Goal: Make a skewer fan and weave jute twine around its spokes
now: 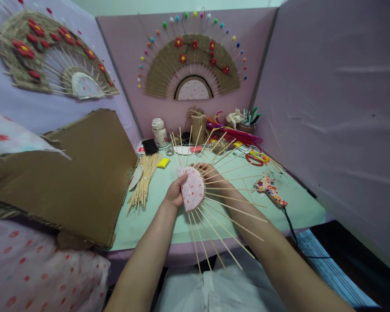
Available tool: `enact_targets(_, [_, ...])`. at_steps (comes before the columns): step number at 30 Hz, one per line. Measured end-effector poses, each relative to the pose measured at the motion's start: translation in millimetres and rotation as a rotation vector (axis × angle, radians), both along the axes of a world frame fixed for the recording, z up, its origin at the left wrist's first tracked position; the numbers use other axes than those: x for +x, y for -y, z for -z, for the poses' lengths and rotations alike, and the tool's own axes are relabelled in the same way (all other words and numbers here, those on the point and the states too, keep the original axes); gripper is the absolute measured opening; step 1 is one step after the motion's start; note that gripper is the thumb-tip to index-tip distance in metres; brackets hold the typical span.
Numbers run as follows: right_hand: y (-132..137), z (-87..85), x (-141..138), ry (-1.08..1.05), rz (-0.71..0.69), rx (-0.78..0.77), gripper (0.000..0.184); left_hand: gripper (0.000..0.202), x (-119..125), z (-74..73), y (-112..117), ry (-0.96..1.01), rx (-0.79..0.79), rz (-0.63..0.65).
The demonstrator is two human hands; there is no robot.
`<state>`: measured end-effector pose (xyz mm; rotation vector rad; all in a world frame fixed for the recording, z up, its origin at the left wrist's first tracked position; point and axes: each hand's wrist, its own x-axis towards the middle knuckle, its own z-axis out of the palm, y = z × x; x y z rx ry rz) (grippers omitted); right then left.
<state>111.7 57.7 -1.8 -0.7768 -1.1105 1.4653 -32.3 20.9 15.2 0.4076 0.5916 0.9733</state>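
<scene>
Both hands meet at a half-built fan held up over the near edge of the surface. The left hand (173, 193) pinches the left rim of a half-round pink spotted fabric pad (192, 188), with the thumb on its front face. The right hand (211, 172) sits behind the pad's upper edge with its fingers curled. Its grip is screened by the sticks, so I cannot tell how firmly it closes.

Thin wooden skewers (234, 210) fan out from the pad on its upper, right and lower sides. The lower ones cross over the right forearm.

Just left of the hands, a loose bundle of plain wooden sticks (144, 180) lies on the pale green surface (156, 216), with a small yellow block (163, 163) near its top. A large sheet of brown corrugated cardboard (71, 173) leans at the left edge.

To the right lies a patterned glue gun (270, 190) with a black cord (289, 223) trailing off the edge, and red-handled scissors (255, 158) lie beyond it.

Along the back stand a white jar (159, 132), a spool of jute twine (197, 123), a heap of pink pipe cleaners (237, 133) and a cup of pens (247, 125).

A finished jute fan with red flowers and coloured bead tips (192, 65) hangs on the pink back wall. A second flowered fan (45, 56) hangs on the left wall.
</scene>
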Motion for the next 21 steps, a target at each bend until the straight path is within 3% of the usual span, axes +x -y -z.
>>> enact_targets(5, [-5,1.0,2,0.054,0.031,0.062,0.026,0.022,-1,1.6,-1,-0.001,-0.034,0.012])
enact_targets(21, [-3,-4.5,3,0.118,0.069,0.136,0.022,0.022,-11,14.9,-2,0.050,0.000,0.223])
